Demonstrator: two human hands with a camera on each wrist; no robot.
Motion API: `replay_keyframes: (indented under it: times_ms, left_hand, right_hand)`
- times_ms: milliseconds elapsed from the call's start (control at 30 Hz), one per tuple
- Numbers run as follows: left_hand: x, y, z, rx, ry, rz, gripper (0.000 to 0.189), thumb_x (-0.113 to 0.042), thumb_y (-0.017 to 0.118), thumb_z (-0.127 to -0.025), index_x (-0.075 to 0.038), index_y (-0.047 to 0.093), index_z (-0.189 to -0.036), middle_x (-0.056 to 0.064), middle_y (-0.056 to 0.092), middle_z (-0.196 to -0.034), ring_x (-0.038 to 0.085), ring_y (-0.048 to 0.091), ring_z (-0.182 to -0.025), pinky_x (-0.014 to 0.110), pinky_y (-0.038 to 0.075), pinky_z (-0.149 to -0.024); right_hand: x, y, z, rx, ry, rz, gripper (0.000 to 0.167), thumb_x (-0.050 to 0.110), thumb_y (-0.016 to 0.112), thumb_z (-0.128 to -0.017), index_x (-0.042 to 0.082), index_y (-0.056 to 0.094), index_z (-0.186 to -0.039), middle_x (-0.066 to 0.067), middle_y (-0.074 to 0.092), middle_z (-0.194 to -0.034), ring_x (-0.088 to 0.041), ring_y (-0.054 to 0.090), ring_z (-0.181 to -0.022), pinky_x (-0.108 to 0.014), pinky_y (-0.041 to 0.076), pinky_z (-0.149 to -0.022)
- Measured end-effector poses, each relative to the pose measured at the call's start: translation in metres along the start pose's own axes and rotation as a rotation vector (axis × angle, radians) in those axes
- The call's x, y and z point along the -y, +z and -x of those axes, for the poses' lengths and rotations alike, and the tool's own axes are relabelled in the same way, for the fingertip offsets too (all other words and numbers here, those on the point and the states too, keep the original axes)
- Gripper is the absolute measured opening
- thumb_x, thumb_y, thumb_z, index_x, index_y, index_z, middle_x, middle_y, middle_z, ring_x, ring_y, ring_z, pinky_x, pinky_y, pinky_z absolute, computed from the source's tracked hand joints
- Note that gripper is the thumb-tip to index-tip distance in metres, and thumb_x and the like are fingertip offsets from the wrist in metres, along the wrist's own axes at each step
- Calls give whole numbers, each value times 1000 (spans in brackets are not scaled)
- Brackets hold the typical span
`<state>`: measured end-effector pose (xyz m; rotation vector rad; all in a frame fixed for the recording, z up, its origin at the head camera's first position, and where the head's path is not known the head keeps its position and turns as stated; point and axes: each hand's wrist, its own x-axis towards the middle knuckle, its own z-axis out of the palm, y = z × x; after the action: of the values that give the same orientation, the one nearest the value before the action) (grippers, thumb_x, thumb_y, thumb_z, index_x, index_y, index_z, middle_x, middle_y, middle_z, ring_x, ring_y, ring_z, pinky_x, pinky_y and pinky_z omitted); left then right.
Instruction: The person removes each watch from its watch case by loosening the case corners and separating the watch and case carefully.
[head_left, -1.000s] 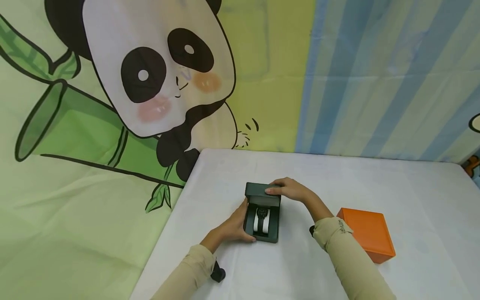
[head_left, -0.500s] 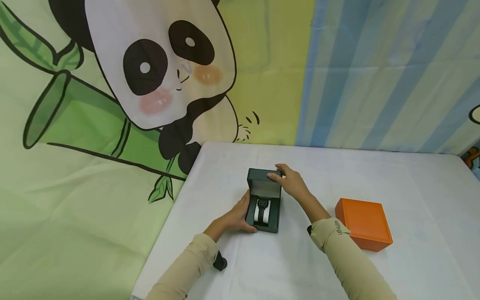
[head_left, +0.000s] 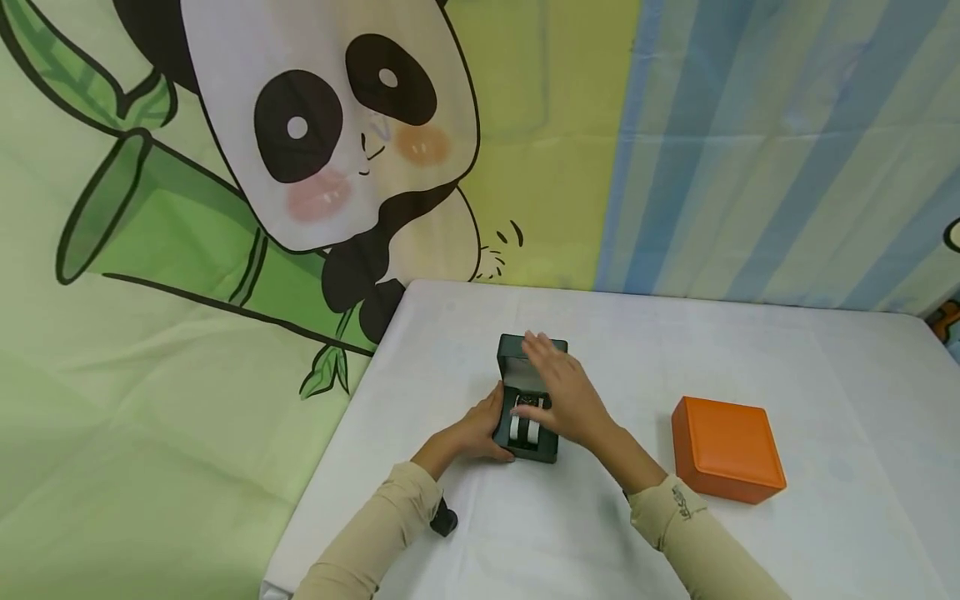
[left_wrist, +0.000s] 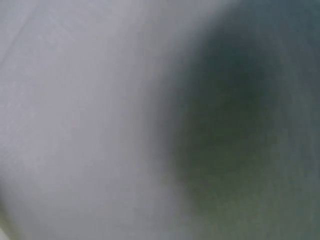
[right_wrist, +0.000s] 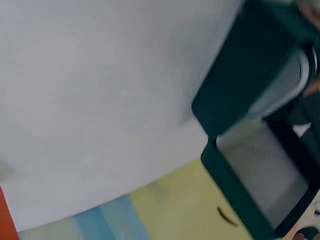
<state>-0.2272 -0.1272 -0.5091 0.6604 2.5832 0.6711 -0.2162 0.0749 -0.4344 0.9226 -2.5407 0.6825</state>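
Note:
A dark green watch box stands on the white-covered table with its lid raised at the back. Inside it a black watch is wrapped round a white cushion. My left hand grips the box from the left, thumb at the near corner and fingers along the side. Above the box's right part my right hand spreads straight fingers before the lid, its thumb over the watch. In the right wrist view the lid's pale lining shows. Whether the right thumb touches the watch I cannot tell. The left wrist view is a blur.
An orange box sits to the right on the white tablecloth. Behind the table hangs a cloth printed with a panda and stripes. A small black object shows at the left wrist.
My right hand has let go of the lid's upper right corner and come down and left, over the watch. The lid stays raised, and my left hand keeps its hold on the box.

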Motion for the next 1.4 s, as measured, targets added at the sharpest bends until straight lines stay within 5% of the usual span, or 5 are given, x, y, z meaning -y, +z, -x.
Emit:
replay_keyframes:
  times_ms: [133,367,500,933,1400]
  left_hand:
    - [1,-2,0,-8,8,-12,127,-37,81,-66,2,-12,-143,20,3,-152,35,17,-138,46,23,-110]
    - [3,2,-2,-18,11,-14,127,-35,81,-65,2,-11,-144,20,5,-152,33,17,-138,45,24,-109]
    - [2,5,-2,-17,-2,-17,126,-35,81,-65,2,-11,-144,19,5,-152,31,16,-139,44,23,-110]
    - [1,5,-1,-18,-6,2,127,-35,81,-66,0,-12,-144,18,4,-153,32,16,-139,45,23,-110]
    - [-3,3,0,-7,-55,-37,127,-39,81,-64,0,-9,-145,18,3,-153,32,14,-140,44,22,-111]
  right_hand:
    - [7,14,14,89,-119,30,102,54,71,-68,4,25,-144,-10,23,-151,-25,23,-138,-47,31,-104]
    - [-9,37,28,332,113,-22,103,57,66,-72,3,17,-145,-13,21,-151,-28,23,-138,-52,28,-104]
    - [-15,42,33,423,176,-20,96,55,62,-77,0,20,-144,-16,25,-149,-29,26,-137,-50,27,-105]
    - [-8,46,30,386,197,17,83,45,71,-74,3,38,-138,-13,48,-135,-24,49,-121,-55,31,-98]
    - [-7,28,27,284,103,97,80,49,71,-71,4,46,-133,-11,54,-129,-22,54,-117,-51,32,-98]
